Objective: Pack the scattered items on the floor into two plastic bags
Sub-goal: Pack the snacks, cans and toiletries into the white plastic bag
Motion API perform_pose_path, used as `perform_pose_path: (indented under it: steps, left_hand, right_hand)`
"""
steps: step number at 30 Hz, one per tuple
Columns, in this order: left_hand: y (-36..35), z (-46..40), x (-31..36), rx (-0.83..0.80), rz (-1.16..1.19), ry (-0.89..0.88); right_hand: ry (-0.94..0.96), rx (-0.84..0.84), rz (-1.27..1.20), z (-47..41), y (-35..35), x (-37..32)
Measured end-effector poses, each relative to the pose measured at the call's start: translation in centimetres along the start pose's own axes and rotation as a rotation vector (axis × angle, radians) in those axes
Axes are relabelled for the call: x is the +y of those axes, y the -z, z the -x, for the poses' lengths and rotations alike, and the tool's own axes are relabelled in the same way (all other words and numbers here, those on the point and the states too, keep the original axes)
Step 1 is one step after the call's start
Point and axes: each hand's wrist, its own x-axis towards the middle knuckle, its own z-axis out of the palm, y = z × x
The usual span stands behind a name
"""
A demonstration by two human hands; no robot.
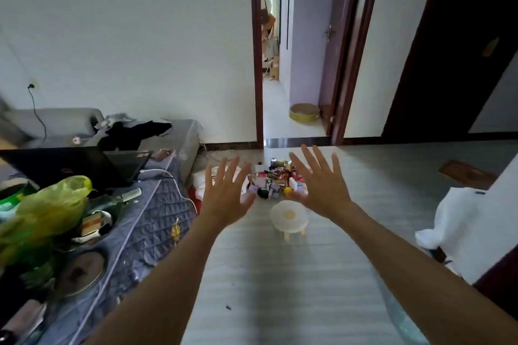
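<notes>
Bare, both hands, left [225,199] and right [322,190], spread empty above jumbled floor items [276,179].

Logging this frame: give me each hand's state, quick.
Left hand: open, fingers spread, holding nothing.
Right hand: open, fingers spread, holding nothing.

Both arms stretched forward; left grip [226,195] and right grip [319,187] raised, fingers spread, holding nothing.
</notes>
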Motion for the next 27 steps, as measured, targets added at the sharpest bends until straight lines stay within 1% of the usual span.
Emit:
perform_pose_path:
  steps: [1,2,4,8,14,18,23,27]
  left_hand:
    - [-1.2,-1.1,-0.5,-0.049,0.04,0.001]
    - [-2.3,-2.2,-1.0,-0.021,0.047,0.017]
    - [-5.0,-4.2,-1.5,-0.06,0.062,0.018]
    - [-9.2,-9.7,-2.8,-0.006,0.106,0.02]
    - [-16.0,-19.6,-3.4,-0.111,0.138,0.03]
    - [-20.4,-25.9,-3.3,-0.161,0.174,0.078]
    - [-24.8,-32.5,-4.0,-0.207,0.192,0.134]
    - [-28.4,-37.3,-4.9,-0.274,0.212,0.174]
  right_hand:
    - [-0.002,-0.021,-0.045,-1.0,-1.2,0.5]
    - [-0.012,-0.024,-0.06,-2.0,-2.3,1.0]
    - [-0.029,-0.111,-0.061,-3.4,-4.9,2.0]
    - [-0.073,-0.167,-0.122,-7.7,-9.4,4.5]
    - [-0.108,-0.247,-0.174,-15.7,-16.2,9.2]
    - [-0.095,-0.286,-0.21,-21.9,-20.2,12.7]
    - [-0.065,-0.279,-0.256,-28.6,-24.4,16.3]
    - [-0.1,-0.35,-0.288,-33.7,-28.0,18.9]
